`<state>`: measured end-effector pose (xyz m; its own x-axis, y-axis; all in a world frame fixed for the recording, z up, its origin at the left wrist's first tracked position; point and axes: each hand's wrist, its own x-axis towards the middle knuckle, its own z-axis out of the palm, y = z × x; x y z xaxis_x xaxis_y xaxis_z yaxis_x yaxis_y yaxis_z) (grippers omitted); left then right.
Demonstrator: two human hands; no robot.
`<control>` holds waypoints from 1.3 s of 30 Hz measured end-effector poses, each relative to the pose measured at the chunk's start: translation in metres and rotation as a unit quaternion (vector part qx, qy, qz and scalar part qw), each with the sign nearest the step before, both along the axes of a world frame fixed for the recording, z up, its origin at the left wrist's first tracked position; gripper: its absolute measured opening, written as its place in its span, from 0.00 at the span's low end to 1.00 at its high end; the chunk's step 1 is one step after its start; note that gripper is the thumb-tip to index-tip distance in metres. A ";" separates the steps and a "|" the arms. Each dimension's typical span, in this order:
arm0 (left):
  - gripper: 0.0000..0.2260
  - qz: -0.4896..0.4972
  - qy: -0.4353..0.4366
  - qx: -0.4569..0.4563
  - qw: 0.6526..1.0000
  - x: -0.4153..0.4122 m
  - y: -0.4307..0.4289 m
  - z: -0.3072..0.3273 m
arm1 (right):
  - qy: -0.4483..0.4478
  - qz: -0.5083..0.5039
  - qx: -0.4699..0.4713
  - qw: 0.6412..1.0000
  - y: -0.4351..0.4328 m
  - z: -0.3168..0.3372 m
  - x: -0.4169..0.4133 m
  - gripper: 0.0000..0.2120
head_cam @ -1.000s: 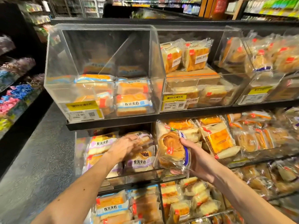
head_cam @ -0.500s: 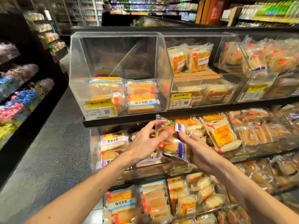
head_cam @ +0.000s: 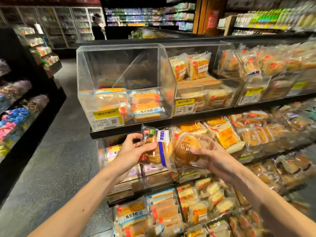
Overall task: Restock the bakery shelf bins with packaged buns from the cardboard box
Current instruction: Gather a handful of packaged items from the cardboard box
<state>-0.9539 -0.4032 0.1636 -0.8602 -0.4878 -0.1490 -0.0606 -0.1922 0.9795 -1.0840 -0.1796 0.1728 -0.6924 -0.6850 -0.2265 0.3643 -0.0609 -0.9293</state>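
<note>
My left hand (head_cam: 132,151) grips a packaged round bun with a blue-and-white label (head_cam: 158,149), held upright in front of the middle shelf. Right beside it, my right hand (head_cam: 212,156) holds a second packaged bun in clear wrap (head_cam: 185,151), thumb across its front. The two packs touch or slightly overlap. Behind them are the clear shelf bins (head_cam: 119,147) of the middle row, holding wrapped sandwich cakes. The cardboard box is not in view.
A large clear acrylic bin (head_cam: 89,74) on the top shelf holds a few wrapped cakes at its bottom; bins to its right hold more packs. Lower shelves (head_cam: 171,211) are packed with buns. A grey aisle floor (head_cam: 51,151) runs left, with candy shelves (head_cam: 15,117) beyond.
My left hand left the sandwich-cake bin and took hold of the labelled bun. The single stack in my right hand has split into two packs, one per hand.
</note>
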 end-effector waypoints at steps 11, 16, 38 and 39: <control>0.22 -0.059 0.014 -0.050 0.997 -0.055 0.078 0.003 | -0.001 -0.060 -0.007 0.998 0.100 0.000 -0.037 0.35; 0.24 -0.077 0.000 -0.117 0.990 -0.112 0.158 -0.001 | -0.011 -0.077 -0.029 0.997 0.180 -0.006 -0.071 0.30; 0.32 -0.324 -0.110 -0.217 0.914 -0.394 0.501 -0.049 | -0.024 -0.282 0.015 0.959 0.500 -0.050 -0.269 0.28; 0.25 -0.323 -0.104 -0.214 0.916 -0.411 0.510 -0.053 | -0.018 -0.283 0.022 0.959 0.508 -0.052 -0.283 0.29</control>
